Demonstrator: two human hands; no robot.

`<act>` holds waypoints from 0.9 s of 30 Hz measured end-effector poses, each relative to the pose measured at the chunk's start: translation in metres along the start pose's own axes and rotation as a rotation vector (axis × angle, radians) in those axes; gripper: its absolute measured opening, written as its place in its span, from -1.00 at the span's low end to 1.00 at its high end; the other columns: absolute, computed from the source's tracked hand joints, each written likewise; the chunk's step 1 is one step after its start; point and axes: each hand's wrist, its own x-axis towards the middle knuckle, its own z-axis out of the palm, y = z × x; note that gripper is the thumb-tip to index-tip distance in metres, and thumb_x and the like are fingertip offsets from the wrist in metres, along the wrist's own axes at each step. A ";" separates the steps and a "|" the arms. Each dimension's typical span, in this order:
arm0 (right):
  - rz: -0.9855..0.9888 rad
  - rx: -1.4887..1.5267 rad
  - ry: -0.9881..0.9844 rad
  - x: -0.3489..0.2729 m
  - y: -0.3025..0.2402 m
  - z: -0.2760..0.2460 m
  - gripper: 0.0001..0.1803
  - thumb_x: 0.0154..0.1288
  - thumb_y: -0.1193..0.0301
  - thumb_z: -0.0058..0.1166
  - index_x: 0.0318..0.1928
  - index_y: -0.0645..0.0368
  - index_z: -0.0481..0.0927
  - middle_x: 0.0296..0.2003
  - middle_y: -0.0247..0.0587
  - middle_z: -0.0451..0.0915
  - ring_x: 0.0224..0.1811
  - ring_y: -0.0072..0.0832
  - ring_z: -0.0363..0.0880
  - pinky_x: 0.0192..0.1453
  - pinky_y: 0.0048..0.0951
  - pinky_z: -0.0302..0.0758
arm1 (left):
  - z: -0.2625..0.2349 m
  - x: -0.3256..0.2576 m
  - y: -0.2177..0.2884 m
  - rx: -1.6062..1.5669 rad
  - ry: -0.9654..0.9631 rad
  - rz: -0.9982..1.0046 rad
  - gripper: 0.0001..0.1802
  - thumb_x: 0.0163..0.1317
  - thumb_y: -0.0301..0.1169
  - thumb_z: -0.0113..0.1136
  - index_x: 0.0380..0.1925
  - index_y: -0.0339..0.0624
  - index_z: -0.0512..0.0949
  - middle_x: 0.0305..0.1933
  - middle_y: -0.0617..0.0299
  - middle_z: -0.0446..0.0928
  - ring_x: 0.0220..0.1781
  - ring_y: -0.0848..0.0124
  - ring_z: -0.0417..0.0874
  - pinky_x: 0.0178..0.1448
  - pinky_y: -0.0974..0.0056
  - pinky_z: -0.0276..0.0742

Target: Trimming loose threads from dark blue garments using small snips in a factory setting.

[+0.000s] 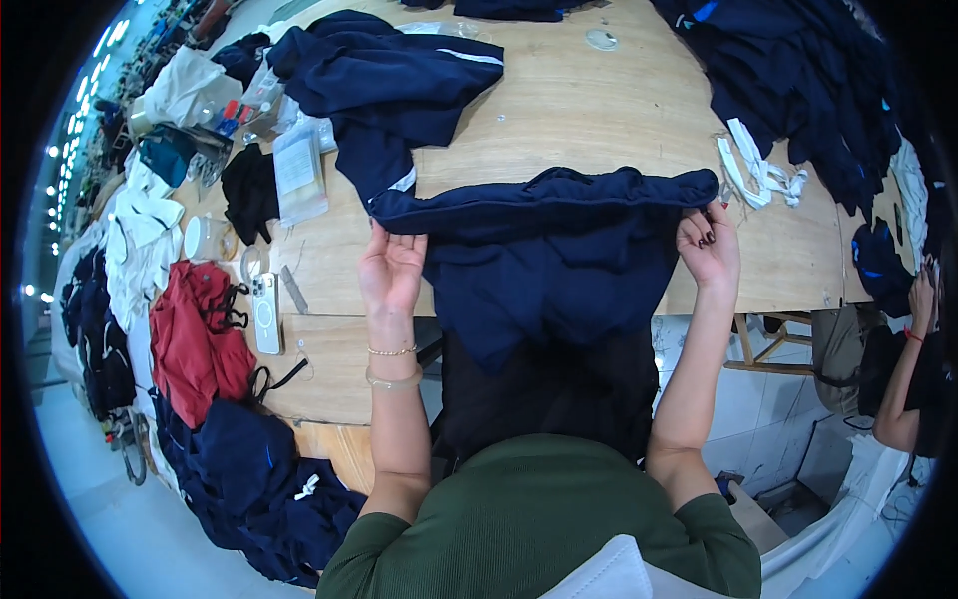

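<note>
A big wooden table [599, 110] fills most of the view. A person in a green top stands at its near edge.

On the right side of the table lies a large heap of dark blue clothes [798, 70]. Another dark blue jacket [389, 85] with a thin white stripe lies spread out at the far left of the table.

In the middle is the dark blue garment [549, 260] that the person holds. Its top edge is bunched in a long roll on the table, and the rest hangs down over the near edge in front of the person.

A red garment [195, 334] lies at the left edge, with a white pile of cloth [140, 240] beyond it. More dark blue clothes [254, 484] sit low down on the left, beside the table.

The left hand [391, 268] is half open, palm up, with its fingers curled on the left end of the roll. The right hand [709, 245] pinches the right end with bent fingers closed on the cloth.

Smaller things sit near. White strips of cloth [758, 175] lie just past the right hand. A phone [265, 311] lies by the red garment. A clear cup [207, 238], maybe a jar, stands further back.

At the far right, another person's hand [920, 298] shows.
</note>
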 end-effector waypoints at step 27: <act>-0.124 -0.268 -0.036 -0.009 -0.011 -0.017 -0.88 0.38 0.33 0.06 -0.19 0.05 0.61 -0.28 -0.12 0.71 -0.19 -0.27 0.70 0.01 -0.21 0.62 | 0.029 -0.008 -0.011 0.189 0.029 0.026 -0.61 0.44 -0.13 -0.03 -0.23 -0.21 0.64 -0.05 0.04 0.67 0.06 0.17 0.65 0.32 0.06 0.41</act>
